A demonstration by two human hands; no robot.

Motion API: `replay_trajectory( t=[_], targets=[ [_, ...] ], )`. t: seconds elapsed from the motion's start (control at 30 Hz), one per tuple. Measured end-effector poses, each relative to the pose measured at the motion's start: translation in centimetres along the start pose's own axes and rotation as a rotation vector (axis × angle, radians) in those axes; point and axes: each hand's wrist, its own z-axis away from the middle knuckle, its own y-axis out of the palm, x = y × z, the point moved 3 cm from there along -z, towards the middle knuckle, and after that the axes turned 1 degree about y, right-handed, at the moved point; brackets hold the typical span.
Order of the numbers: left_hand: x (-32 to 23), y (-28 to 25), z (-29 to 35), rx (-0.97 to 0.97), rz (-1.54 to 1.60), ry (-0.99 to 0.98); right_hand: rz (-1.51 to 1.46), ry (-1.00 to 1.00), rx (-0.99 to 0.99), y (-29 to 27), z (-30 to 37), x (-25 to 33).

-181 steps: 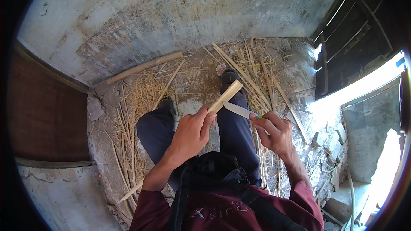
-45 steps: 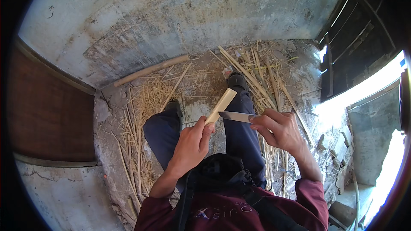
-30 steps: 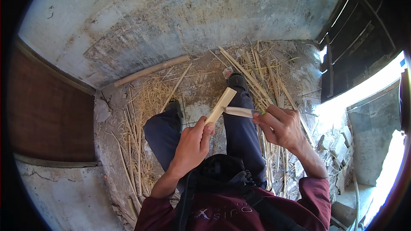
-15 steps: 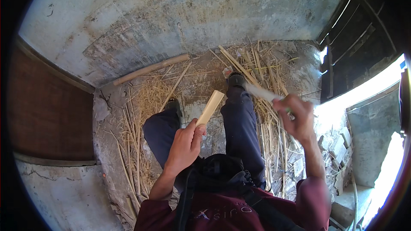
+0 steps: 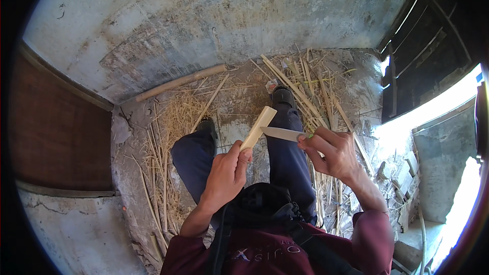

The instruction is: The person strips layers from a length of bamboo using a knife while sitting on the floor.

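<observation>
In my left hand is a pale split bamboo piece, gripped at its lower end and slanting up to the right. My right hand is closed round the handle of a knife; a bit of green shows at the grip. The knife's blade points left, and its tip meets the right edge of the bamboo piece about midway along it. Both hands are above my lap, with my dark trouser legs below.
Shavings and long strips litter the floor on both sides of my feet. A bamboo pole lies along the foot of the concrete wall. Broken bricks are piled at the right, and a brown panel stands left.
My right hand has come left and down, bringing the knife from apart to the bamboo piece. The bamboo piece has shifted slightly to the right in my left hand.
</observation>
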Motion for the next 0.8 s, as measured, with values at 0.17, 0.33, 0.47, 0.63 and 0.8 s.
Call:
replay_trajectory(
  t=[0.17,0.33,0.47,0.63,0.8],
  targets=[
    [0.6,0.0,0.1,0.028,-0.035,0.015,0.002,0.059,-0.047,-0.6,-0.3,-0.7],
    [0.6,0.1,-0.3,0.010,-0.043,0.061,0.048,0.074,-0.081,-0.9,-0.7,-0.4],
    [0.0,-0.4,-1.0,0.006,-0.045,0.070,0.071,0.062,-0.131,-1.0,-1.2,-0.4],
    [-0.3,-1.0,-1.4,0.014,-0.058,0.040,0.089,0.070,-0.175,-1.1,-1.8,-0.8],
    [-0.3,-1.0,0.6,0.034,-0.014,0.067,0.237,0.418,-0.389,-2.3,-1.1,-7.6]
  ],
)
